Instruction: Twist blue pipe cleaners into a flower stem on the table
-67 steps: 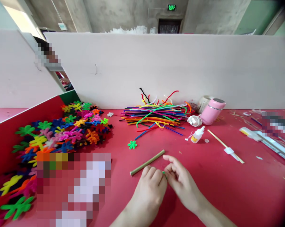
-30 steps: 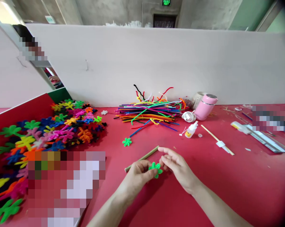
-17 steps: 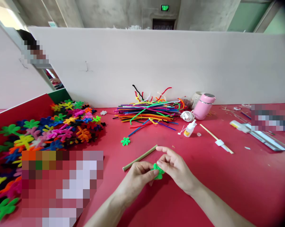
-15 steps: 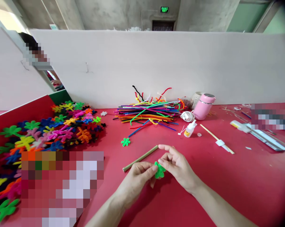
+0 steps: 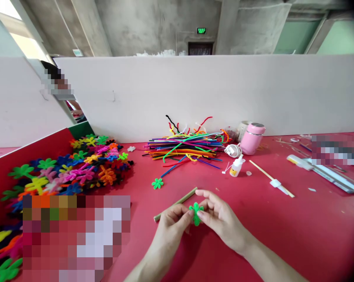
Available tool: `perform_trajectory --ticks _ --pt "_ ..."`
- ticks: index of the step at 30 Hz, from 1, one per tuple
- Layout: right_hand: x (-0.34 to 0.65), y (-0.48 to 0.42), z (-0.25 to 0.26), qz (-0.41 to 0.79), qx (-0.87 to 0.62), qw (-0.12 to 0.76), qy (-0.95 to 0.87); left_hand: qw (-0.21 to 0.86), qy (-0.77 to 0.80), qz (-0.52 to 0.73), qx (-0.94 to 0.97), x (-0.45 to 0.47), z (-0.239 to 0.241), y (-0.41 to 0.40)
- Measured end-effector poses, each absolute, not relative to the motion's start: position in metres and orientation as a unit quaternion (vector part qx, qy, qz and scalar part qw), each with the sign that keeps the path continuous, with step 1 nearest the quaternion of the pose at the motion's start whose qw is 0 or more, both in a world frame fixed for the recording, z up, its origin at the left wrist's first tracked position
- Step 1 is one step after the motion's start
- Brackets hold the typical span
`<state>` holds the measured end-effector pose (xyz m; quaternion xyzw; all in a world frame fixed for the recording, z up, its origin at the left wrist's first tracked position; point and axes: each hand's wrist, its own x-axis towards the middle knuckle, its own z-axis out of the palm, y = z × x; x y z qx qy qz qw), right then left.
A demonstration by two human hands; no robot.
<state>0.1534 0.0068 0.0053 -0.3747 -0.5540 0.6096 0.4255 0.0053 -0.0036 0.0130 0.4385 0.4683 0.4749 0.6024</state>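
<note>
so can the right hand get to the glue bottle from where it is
Probably yes: only bare red table lies between the right hand and the glue bottle. But it pinches a flower together with the left hand.

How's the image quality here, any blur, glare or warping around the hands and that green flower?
Head view: even daylight, no glare on the red table; left hand, right hand and the green flower they pinch look sharp, soft shadow beneath; the window upper left is blown out, right corners darken, pixelated blocks mask some spots.
</note>
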Motion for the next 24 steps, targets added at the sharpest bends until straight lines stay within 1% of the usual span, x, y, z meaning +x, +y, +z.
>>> perform_trajectory --ticks 3,10,16,21,24 --pt "0.1522 0.0058 0.0032 0.630 -0.354 0.426 -0.545 0.623 0.446 0.478 0.430 0.0045 0.0103 -0.0043" --pt "0.1534 0.0068 0.0096 0.703 -0.319 0.437 -0.462 0.669 0.401 0.479 0.403 0.0036 0.0081 -0.0062" --pt "0.1594 0.0116 0.0064 0.681 -0.323 0.427 -0.499 0.687 0.419 0.471 0.360 0.0025 0.0102 -0.0029" --pt "0.1613 0.0107 0.0091 0.677 -0.322 0.404 -0.523 0.700 0.407 0.431 0.398 0.0000 0.0103 -0.0034" --pt "0.1607 0.0092 0.0122 0.702 -0.311 0.406 -0.496 0.693 0.404 0.425 0.419 -0.0019 0.0126 -0.0038"
